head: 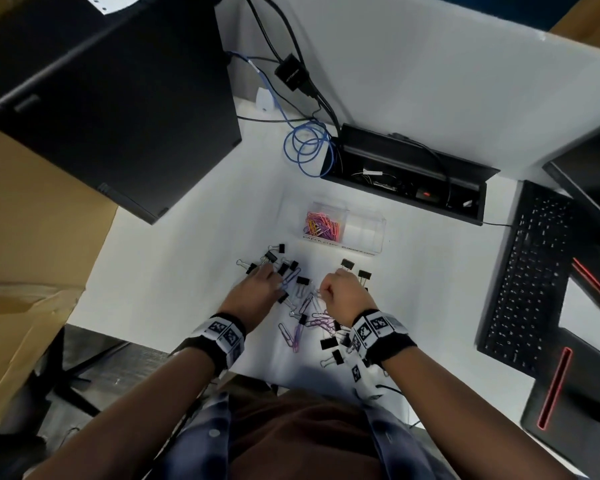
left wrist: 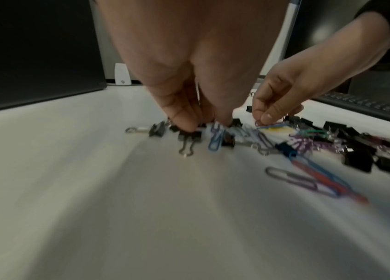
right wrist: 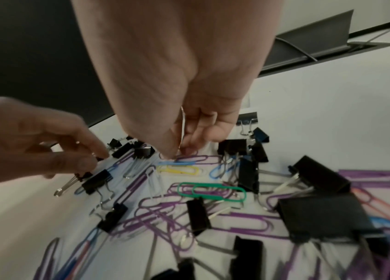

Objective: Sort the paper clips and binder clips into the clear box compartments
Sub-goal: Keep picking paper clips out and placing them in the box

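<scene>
The clear box [head: 379, 221] stands on the white desk beyond my hands. Its left compartment holds colourful paper clips [head: 323, 225]; its right compartment [head: 362, 233] looks empty. Black binder clips [right wrist: 318, 173] and mostly purple paper clips [right wrist: 244, 221] lie mixed in a pile in front of me. My left hand [head: 269, 276] reaches down at the pile's left side, thumb and fingers pinching a small black binder clip [right wrist: 82, 175]. My right hand [head: 326, 292] is curled over the pile's middle, and in the left wrist view its thumb and forefinger pinch a paper clip [left wrist: 260, 123].
A black keyboard [head: 530, 282] lies to the right, a dark monitor [head: 111, 98] looms at the left. An open cable tray [head: 406, 174] and coiled blue cable [head: 309, 147] sit behind the box. A cardboard box [head: 32, 220] stands left of the desk.
</scene>
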